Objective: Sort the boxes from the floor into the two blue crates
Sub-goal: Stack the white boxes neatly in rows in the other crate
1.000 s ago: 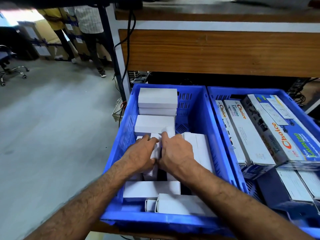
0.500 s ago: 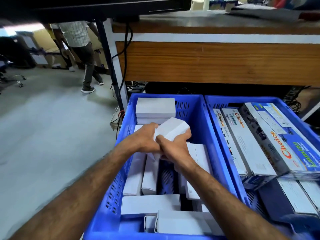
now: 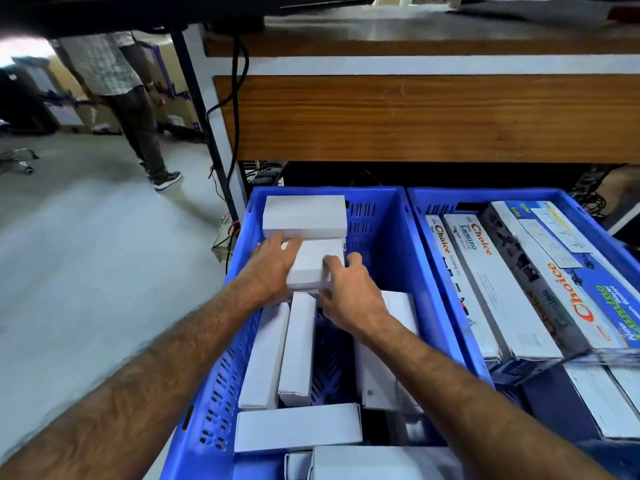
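Observation:
Two blue crates stand side by side under a wooden desk. The left crate holds several plain white boxes. Both hands are inside it, gripping one white box low at the far end, just in front of a stacked white box. My left hand holds its left side, fingers over the top edge. My right hand holds its right side, thumb on top. The right crate holds long printed "Choice" boxes.
The wooden desk front overhangs the crates' far ends, with black cables hanging at its left leg. A person walks on the grey floor at the left. Chair wheels show at far left.
Both hands lifted a white box out of the crate's middle, carried it forward, and now set it down flat at the far end. A gap is left between the upright boxes.

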Demonstrator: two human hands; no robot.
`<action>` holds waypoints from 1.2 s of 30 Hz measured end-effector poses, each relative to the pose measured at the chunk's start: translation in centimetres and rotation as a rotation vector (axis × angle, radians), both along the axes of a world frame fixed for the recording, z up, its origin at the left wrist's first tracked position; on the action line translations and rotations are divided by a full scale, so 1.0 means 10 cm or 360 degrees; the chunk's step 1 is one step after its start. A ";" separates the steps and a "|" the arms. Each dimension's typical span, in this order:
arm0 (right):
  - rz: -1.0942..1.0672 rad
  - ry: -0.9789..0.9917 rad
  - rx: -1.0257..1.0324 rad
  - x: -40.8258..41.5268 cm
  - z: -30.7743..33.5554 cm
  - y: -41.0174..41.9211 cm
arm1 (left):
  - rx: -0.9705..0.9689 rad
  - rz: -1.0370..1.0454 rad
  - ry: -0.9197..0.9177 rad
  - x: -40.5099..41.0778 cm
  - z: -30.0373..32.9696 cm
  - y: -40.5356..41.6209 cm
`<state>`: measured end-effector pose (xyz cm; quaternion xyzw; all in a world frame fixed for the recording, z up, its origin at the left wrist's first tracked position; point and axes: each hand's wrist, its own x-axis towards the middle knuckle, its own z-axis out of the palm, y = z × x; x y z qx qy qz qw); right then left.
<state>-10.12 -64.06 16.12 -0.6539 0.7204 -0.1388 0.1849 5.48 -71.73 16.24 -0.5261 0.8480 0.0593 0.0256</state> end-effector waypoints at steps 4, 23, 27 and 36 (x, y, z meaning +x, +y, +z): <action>0.0061 0.0116 -0.0034 0.06 -0.13 -0.06 | -0.0154 0.0103 -0.0202 -0.02 -0.08 0.06; 0.0428 0.0558 -0.0236 0.13 -0.08 0.48 | -0.0191 0.0214 -0.0267 -0.14 -0.11 0.98; 0.0428 0.0485 -0.0119 0.07 -0.01 0.61 | 0.0113 0.0282 -0.0330 -0.26 -0.18 0.99; 0.0365 0.0315 -0.0042 -0.01 0.06 0.83 | 0.0060 0.0466 -0.0202 -0.46 -0.32 0.87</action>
